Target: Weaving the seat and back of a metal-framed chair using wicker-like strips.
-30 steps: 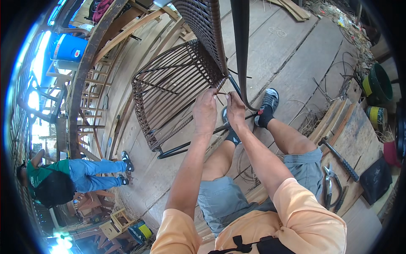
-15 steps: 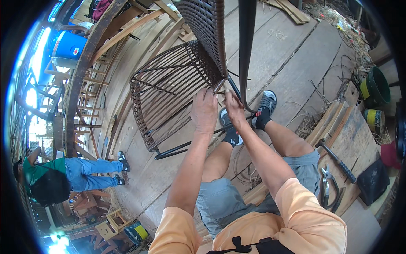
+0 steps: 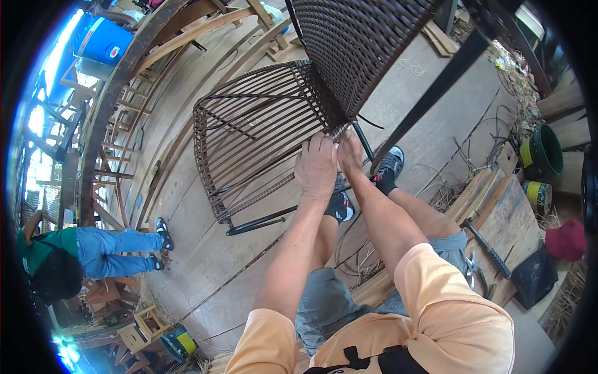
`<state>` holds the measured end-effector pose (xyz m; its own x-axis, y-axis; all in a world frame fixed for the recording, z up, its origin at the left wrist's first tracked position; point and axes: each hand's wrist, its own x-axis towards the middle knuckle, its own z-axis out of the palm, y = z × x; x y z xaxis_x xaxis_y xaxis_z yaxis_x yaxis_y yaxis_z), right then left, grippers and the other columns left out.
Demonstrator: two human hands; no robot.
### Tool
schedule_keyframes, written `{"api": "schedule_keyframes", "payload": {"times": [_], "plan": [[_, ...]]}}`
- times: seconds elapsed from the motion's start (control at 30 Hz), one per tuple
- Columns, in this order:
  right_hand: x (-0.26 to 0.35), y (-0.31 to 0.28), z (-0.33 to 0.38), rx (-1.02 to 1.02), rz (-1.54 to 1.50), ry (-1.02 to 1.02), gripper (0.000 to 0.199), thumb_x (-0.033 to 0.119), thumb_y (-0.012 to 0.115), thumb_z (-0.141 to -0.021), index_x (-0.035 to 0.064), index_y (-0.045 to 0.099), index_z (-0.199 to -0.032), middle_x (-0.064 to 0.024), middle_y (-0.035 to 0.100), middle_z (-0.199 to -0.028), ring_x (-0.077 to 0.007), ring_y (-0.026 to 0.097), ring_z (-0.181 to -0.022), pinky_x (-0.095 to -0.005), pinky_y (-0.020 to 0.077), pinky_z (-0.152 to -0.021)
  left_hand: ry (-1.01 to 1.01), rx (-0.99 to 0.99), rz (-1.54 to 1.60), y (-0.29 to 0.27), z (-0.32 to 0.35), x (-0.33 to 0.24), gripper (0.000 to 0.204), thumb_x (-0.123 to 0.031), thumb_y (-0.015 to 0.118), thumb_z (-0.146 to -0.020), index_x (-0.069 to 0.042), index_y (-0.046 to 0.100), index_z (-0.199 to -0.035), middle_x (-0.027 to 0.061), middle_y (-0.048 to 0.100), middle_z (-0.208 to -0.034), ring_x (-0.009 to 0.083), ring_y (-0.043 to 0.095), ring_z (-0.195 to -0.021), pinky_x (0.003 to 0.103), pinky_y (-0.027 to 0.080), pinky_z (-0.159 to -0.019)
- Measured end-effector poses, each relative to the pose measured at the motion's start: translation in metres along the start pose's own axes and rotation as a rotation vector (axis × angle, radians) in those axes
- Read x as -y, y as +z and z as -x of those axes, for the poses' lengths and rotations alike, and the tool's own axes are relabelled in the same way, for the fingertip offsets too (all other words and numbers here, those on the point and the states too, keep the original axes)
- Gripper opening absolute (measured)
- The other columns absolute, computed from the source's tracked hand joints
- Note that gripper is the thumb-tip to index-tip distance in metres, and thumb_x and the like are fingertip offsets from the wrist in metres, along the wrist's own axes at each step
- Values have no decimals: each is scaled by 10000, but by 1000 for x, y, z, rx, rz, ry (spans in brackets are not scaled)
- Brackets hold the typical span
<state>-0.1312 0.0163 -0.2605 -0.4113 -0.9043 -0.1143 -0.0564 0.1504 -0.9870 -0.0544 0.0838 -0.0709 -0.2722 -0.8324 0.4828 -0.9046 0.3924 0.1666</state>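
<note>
Head view: L hand [image 3: 316, 166] & R hand [image 3: 351, 151] close tog., fingers bent, at the corner btwn seat & back of a brown woven chair [image 3: 367, 59]; can't tell if clamped on anything. Chair's just fwd, seat to L. Hammer [image 3: 491, 251] well apart, to R.

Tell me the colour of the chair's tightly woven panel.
The woven panel is dark brown; it shows best in the head view.
</note>
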Motion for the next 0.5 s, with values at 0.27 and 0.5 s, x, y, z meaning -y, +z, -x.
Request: {"api": "schedule_keyframes", "payload": {"times": [0.27, 0.5], "plan": [[45, 20, 11, 153, -417, -32, 340, 298, 356, -949, 36, 552, -1041, -88, 588, -925, -212, 526, -860, -345, 414, -805, -63, -19, -82, -13, 5, 21, 263, -192, 679, -734, -119, 523, -932, 31, 558, -1007, 241, 563, -860, 371, 487, -669], [43, 35, 15, 23, -630, 181, 288, 303, 508, -871, 52, 580, -994, -2, 572, -887, -114, 500, -777, -293, 435, -677, -154, 64, 2, -23, 9, 24, 278, -178, 649, -750, -94, 540, -990, 52, 551, -1032, 255, 548, -884, 381, 463, -740]]}}
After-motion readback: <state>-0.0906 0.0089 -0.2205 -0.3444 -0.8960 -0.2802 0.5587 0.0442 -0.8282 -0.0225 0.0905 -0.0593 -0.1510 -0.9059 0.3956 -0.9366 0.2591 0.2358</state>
